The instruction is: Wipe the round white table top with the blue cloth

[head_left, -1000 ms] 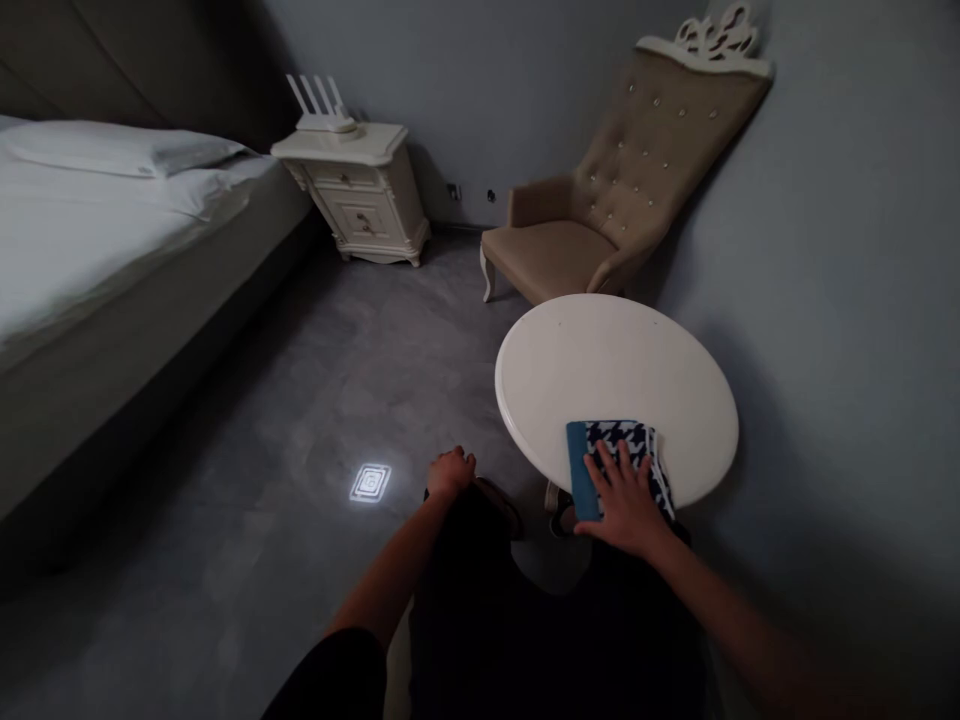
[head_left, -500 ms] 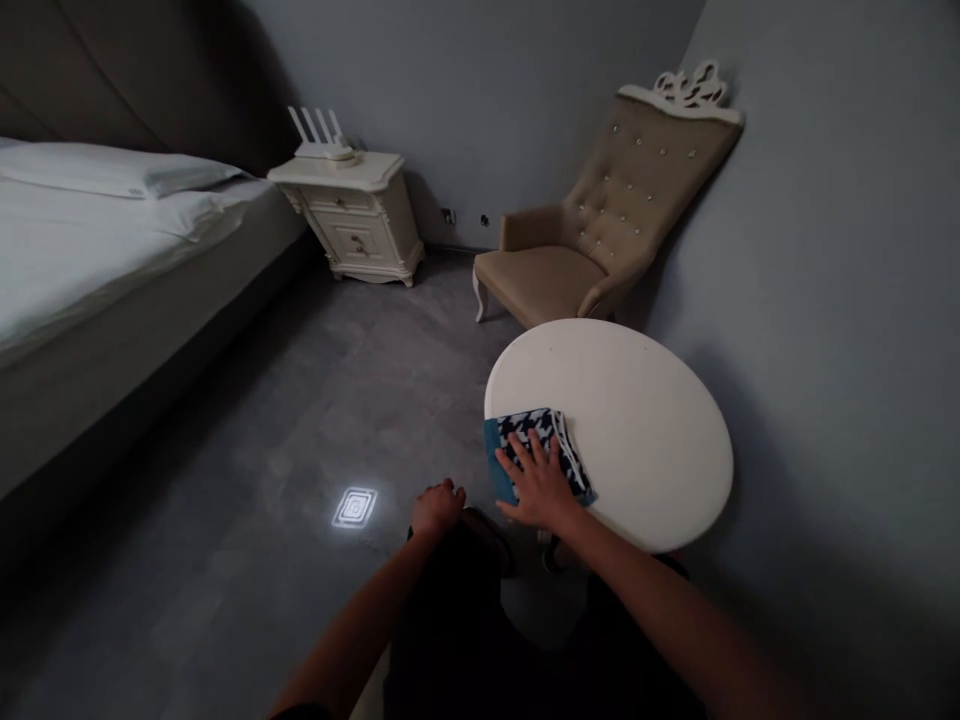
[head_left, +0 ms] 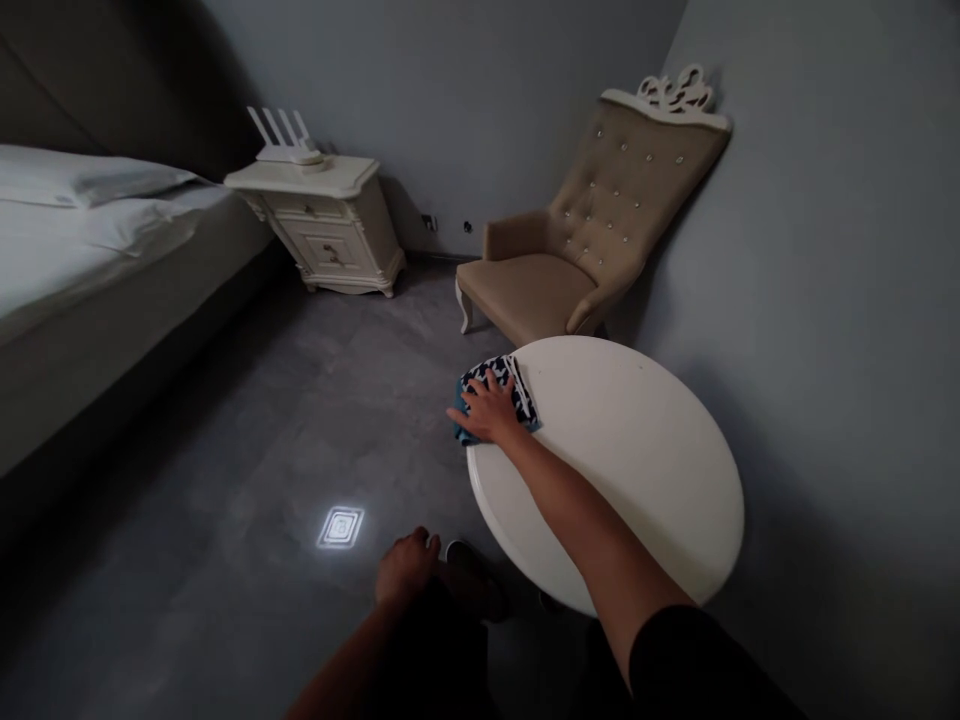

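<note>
A folded cloth (head_left: 525, 395), navy and white houndstooth with a teal edge, lies at the far left rim of the round white table (head_left: 637, 450). Part of it hangs over the edge. My right hand (head_left: 489, 408) presses on top of the cloth with fingers spread, its arm stretched across the tabletop. Down at my left knee rests my left hand (head_left: 406, 568), fingers curled in and nothing visible in them; it is apart from the table.
Behind the table stands a tan tufted armchair (head_left: 532, 285), close to its far rim. A cream nightstand (head_left: 330, 235) bears a white router (head_left: 289, 150). The bed (head_left: 112, 270) runs along the left. A bright square pattern (head_left: 341, 527) glows on the grey floor.
My right hand has slid the cloth away from me and leftward along the table's rim, and the arm reaches farther. My left hand stays by the knee. The view has shifted slightly.
</note>
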The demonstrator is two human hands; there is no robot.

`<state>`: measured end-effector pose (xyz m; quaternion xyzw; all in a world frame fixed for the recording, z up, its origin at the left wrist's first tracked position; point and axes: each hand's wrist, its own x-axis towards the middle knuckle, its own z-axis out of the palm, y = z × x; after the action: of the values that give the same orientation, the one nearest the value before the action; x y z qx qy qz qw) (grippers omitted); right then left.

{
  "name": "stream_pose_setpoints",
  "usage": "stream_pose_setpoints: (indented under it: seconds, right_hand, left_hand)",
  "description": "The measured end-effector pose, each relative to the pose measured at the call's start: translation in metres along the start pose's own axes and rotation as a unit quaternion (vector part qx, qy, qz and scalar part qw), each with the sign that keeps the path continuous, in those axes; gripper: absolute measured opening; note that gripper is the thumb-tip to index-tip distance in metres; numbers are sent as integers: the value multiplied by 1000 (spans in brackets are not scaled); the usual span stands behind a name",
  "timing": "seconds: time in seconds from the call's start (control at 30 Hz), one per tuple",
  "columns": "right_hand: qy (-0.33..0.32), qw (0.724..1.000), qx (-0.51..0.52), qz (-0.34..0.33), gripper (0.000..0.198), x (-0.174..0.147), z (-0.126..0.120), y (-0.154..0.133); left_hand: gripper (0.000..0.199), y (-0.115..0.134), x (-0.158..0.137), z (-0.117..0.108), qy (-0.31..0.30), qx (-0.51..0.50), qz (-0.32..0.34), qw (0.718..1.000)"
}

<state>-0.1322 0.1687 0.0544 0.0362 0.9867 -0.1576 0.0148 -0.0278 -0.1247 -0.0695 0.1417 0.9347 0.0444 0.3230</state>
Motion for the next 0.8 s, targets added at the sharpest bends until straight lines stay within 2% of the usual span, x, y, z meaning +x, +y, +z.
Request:
stream_pose_setpoints:
  seconds: [0.1,0.2,0.3,0.4,0.5,0.63,0.73,0.8]
  right_hand:
    - [26,999,16,38,75,41,-10,31]
    - [51,995,24,81,72,69,-23,78]
    - [73,988,20,138,73,84,-39,137]
    - [95,974,7,203,75,82,-58,203]
    - [105,958,-11,267,82,64,-78,270]
    - [103,931,-26,350,86,16,-98,350]
    - [95,912,-16,398,88,-33,-106,388]
    - [99,903,-10,418,90,-67,-108,401]
  left_hand:
    - [46,-4,4,-4,-11,-1,-1,1000]
    - [43,-5,8,-7,-16,-2,-6,1000]
    - [38,-4,13,-7,-18,-2,-11,1000]
    - [33,-2,19,-5,-21,1,-13,1000]
    - [34,3,26,-4,-27,6,-16,999]
    - [42,14,34,-7,-33,16,-18,999]
    - [44,28,40,-14,-31,26,-12,999]
    - [44,39,44,-19,-28,34,-7,999]
